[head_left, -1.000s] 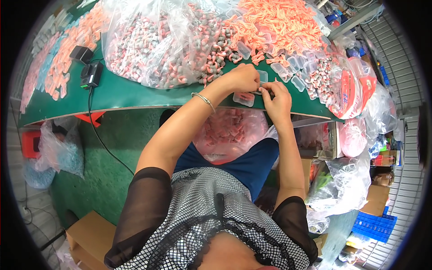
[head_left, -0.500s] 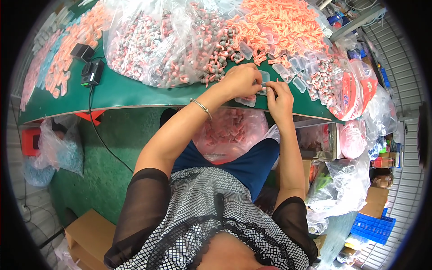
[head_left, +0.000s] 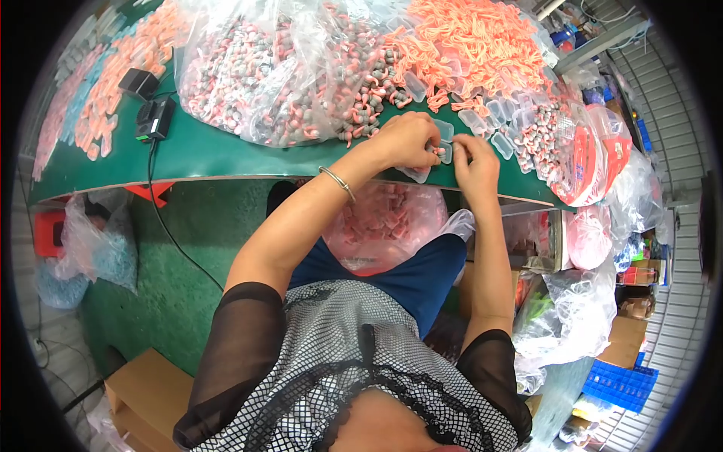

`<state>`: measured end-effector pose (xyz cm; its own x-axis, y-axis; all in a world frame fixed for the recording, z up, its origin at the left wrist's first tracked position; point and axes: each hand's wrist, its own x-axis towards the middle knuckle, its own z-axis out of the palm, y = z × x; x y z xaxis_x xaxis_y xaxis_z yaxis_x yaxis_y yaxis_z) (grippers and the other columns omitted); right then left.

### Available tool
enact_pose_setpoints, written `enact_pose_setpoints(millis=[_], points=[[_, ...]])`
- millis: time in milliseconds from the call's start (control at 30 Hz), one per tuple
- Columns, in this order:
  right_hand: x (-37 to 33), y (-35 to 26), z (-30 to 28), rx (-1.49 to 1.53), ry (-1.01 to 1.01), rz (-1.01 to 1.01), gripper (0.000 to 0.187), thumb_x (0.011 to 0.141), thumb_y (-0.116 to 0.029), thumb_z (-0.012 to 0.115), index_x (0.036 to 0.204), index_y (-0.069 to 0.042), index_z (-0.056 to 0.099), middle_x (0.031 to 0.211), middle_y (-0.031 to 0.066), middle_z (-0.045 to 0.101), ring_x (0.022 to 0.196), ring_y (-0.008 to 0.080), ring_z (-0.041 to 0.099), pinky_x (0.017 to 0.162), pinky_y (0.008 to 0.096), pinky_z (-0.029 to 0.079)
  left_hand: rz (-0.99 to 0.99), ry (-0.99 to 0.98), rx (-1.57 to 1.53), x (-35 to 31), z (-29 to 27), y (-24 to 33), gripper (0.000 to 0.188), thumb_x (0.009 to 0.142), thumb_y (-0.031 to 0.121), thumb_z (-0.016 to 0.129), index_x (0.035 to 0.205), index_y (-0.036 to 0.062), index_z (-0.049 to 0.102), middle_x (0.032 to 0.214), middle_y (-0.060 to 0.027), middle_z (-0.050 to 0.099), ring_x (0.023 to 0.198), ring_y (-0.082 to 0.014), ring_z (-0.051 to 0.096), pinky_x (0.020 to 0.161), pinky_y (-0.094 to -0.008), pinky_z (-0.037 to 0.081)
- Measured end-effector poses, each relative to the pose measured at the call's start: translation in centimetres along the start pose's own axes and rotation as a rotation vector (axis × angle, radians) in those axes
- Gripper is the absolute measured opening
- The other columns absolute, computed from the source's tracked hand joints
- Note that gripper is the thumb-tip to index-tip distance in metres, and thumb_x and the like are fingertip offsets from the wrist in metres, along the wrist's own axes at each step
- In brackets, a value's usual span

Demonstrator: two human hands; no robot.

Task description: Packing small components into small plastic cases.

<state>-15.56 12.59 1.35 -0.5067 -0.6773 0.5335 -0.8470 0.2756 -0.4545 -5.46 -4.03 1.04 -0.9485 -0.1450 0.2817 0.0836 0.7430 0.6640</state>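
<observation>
A small clear plastic case (head_left: 443,129) lies open near the table's front edge, between my hands. My left hand (head_left: 409,141) is over its left side, fingers curled in and closed on a small pink-and-grey piece (head_left: 438,151) at the case's near part. The fingers partly hide it. My right hand (head_left: 477,164) is just right of the case, thumb and forefinger apart with nothing seen between them. Another clear case (head_left: 414,174) sits at the edge under my left wrist. Pink-and-grey pieces with hooked tails, like earplugs (head_left: 365,113), spill from a big clear bag (head_left: 263,90).
Orange looped cords (head_left: 474,41) are heaped at the back right, above several clear cases (head_left: 501,120) and small pink-and-white pieces (head_left: 538,135). A black power adapter (head_left: 154,119) with a cable lies left. Below the table edge, a bag of pink pieces (head_left: 388,226) is between my knees.
My right hand has drawn back a little to the right, its thumb and forefinger parting from the case. My left hand stays at the case, which now shows more.
</observation>
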Motion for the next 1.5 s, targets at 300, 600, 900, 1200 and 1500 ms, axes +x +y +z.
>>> enact_pose_setpoints(millis=[300, 600, 900, 1200, 1500], points=[[8.0, 3.6, 3.3, -0.366, -0.188, -0.205, 0.018, 0.077, -0.01, 0.069, 0.094, -0.011, 0.071, 0.091, 0.0077, 0.063, 0.093, 0.0272, 0.06, 0.081, 0.0426, 0.048, -0.071, -0.004, -0.03, 0.2, 0.6, 0.1, 0.033, 0.067, 0.019, 0.078, 0.093, 0.0036, 0.065, 0.095, -0.0135, 0.064, 0.092, -0.0311, 0.062, 0.079, -0.041, 0.049], [8.4, 4.4, 2.1, -0.365, -0.235, -0.306, 0.006, 0.076, -0.012, 0.069, 0.082, -0.012, 0.067, 0.084, 0.0024, 0.066, 0.089, 0.0239, 0.061, 0.078, 0.0419, 0.042, -0.066, 0.002, -0.093, 0.1, 0.5, -0.1, 0.036, 0.064, 0.014, 0.079, 0.095, 0.0018, 0.064, 0.088, -0.0143, 0.064, 0.086, -0.0308, 0.064, 0.075, -0.0403, 0.05], [5.9, 2.8, -0.4, 0.125, -0.129, -0.147, 0.013, 0.08, -0.003, 0.067, 0.092, -0.005, 0.07, 0.087, 0.0099, 0.066, 0.082, 0.0268, 0.063, 0.073, 0.0361, 0.049, -0.144, 0.015, -0.131, -0.2, 0.1, 0.5, 0.051, 0.064, 0.012, 0.08, 0.108, 0.0012, 0.057, 0.1, -0.016, 0.066, 0.095, -0.0314, 0.065, 0.08, -0.0391, 0.051], [2.0, 0.5, -1.1, 0.104, -0.187, -0.184, 0.013, 0.079, -0.002, 0.067, 0.09, -0.006, 0.069, 0.083, 0.0092, 0.063, 0.078, 0.0257, 0.062, 0.071, 0.0361, 0.048, -0.146, 0.073, -0.163, -0.5, 0.4, 0.7, 0.058, 0.064, 0.013, 0.082, 0.114, 0.003, 0.054, 0.101, -0.0144, 0.067, 0.096, -0.031, 0.065, 0.081, -0.0409, 0.051], [1.2, 0.4, -1.1, -0.106, -0.208, -0.321, 0.017, 0.081, -0.005, 0.064, 0.096, -0.009, 0.069, 0.092, 0.0073, 0.063, 0.09, 0.0277, 0.06, 0.079, 0.0395, 0.044, -0.088, 0.059, -0.089, -0.5, 0.5, 0.3, 0.037, 0.063, 0.017, 0.082, 0.095, 0.0054, 0.067, 0.092, -0.0114, 0.066, 0.094, -0.0294, 0.064, 0.081, -0.0413, 0.051]])
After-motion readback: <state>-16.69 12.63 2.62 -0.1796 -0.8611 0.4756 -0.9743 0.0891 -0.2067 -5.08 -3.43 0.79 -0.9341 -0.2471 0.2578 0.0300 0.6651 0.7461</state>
